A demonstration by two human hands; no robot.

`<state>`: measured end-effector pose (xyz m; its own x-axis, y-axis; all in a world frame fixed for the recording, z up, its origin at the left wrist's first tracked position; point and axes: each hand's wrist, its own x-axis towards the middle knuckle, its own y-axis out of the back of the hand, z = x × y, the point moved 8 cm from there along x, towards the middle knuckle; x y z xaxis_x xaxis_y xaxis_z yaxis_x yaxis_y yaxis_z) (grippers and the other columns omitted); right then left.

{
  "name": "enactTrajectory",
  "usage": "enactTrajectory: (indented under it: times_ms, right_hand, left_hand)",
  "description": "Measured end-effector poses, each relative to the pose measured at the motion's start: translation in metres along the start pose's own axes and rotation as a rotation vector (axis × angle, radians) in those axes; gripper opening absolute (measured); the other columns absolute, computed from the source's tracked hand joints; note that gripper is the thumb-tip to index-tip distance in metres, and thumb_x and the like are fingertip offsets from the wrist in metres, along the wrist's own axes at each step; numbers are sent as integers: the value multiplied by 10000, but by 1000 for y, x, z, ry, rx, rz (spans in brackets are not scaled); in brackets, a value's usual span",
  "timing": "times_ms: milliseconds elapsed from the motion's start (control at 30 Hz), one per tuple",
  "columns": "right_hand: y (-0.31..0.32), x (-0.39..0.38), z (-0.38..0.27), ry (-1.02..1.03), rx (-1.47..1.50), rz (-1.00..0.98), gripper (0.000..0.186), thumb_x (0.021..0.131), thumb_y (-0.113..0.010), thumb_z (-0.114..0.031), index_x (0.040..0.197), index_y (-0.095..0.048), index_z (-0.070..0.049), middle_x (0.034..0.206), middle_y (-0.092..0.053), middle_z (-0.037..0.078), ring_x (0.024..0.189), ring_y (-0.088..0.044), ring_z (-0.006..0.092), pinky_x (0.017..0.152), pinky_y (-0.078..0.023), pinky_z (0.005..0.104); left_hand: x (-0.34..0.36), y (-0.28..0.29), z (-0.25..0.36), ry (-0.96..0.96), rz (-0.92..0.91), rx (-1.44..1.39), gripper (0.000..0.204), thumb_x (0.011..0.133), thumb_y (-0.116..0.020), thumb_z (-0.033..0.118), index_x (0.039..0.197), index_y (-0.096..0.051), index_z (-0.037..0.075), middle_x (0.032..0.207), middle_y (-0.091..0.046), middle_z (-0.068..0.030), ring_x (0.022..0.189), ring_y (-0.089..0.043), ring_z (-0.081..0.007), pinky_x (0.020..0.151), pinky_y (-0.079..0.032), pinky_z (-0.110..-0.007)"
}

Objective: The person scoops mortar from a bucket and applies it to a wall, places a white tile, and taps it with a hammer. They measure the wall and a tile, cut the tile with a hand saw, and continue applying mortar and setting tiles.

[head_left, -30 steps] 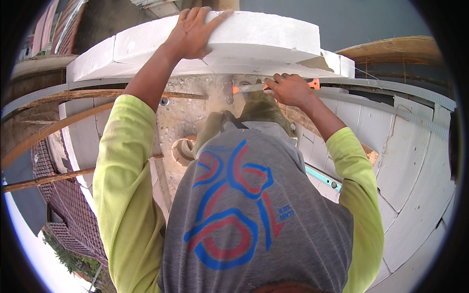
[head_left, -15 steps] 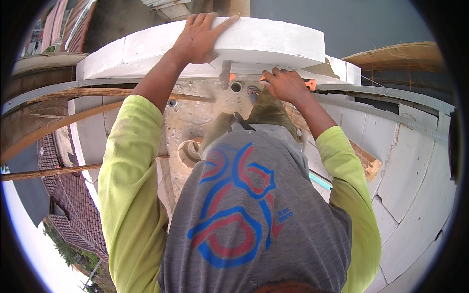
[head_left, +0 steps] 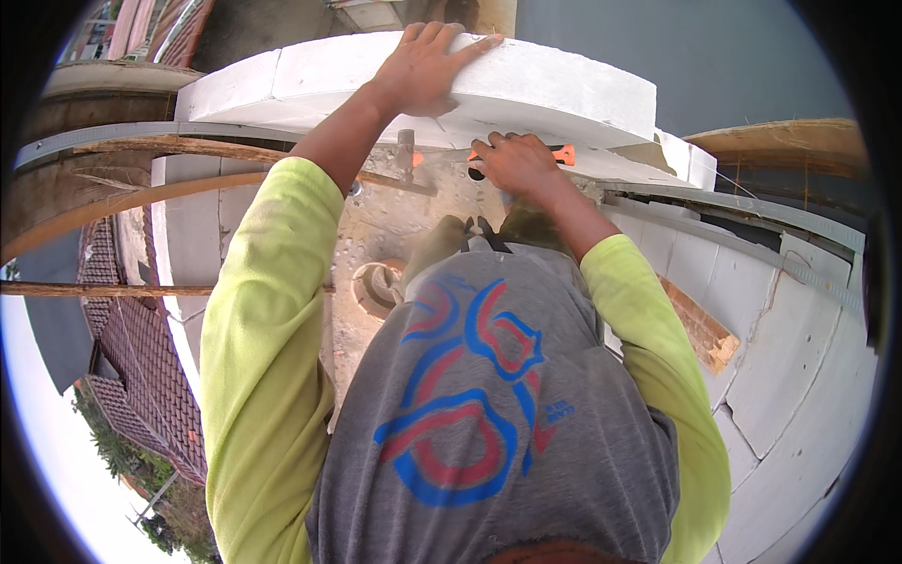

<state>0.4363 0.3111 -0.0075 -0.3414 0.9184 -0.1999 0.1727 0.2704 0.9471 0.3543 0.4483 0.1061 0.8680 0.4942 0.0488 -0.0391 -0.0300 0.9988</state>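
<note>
My left hand (head_left: 425, 75) lies on the top edge of a white lightweight concrete block wall (head_left: 554, 80), its fingers spread and thumb stretched to the right. Close to the near face of those blocks, my right hand (head_left: 515, 167) is closed around the orange and black handle of a hammer (head_left: 564, 154). The hammer's grey head (head_left: 406, 150) points left, below my left hand and apart from it. Part of the shaft between head and grip is hard to make out.
Below lies a rough concrete floor with a round pipe end (head_left: 378, 288). Wooden poles (head_left: 141, 289) and a metal rail (head_left: 103, 136) cross at left. More white block walling (head_left: 789, 329) stands at right beside a wood piece (head_left: 700, 324). Tiled roofs (head_left: 150, 367) are lower left.
My right hand and the hammer have shifted left along the block wall. The left hand stays on the blocks, while the whole view has moved slightly.
</note>
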Motion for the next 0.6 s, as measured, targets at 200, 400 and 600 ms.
enactTrajectory:
  times_ms: [200, 400, 600]
  right_hand:
    - [-1, 2, -9, -2, -2, -38, 448, 1103, -575, -434, 1397, -696, -119, 1224, -766, 183, 1046, -792, 355, 905, -616, 527]
    - [-13, 14, -3, -43, -15, -54, 481, 1106, -571, -457, 1427, -688, -118, 1257, -758, 170, 1099, -780, 360, 949, -599, 529]
    - [-6, 21, -9, -69, 2, -70, 483, 1105, -571, -473, 1374, -693, -91, 1229, -759, 181, 1104, -771, 376, 972, -583, 551]
  left_hand:
    - [-3, 2, 1, -3, 30, 29, 1258, 756, -971, 263, 1767, -243, 434, 1573, -524, -212, 1501, -470, -424, 1267, -324, -559]
    - [1, 1, 2, 3, -14, 29, 1271, 744, -976, 288, 1771, -240, 428, 1578, -523, -204, 1496, -474, -399, 1256, -329, -551]
    - [-4, 8, -1, -7, 60, 75, 1195, 728, -945, 351, 1748, -326, 411, 1416, -605, -166, 1374, -544, -337, 1151, -391, -473]
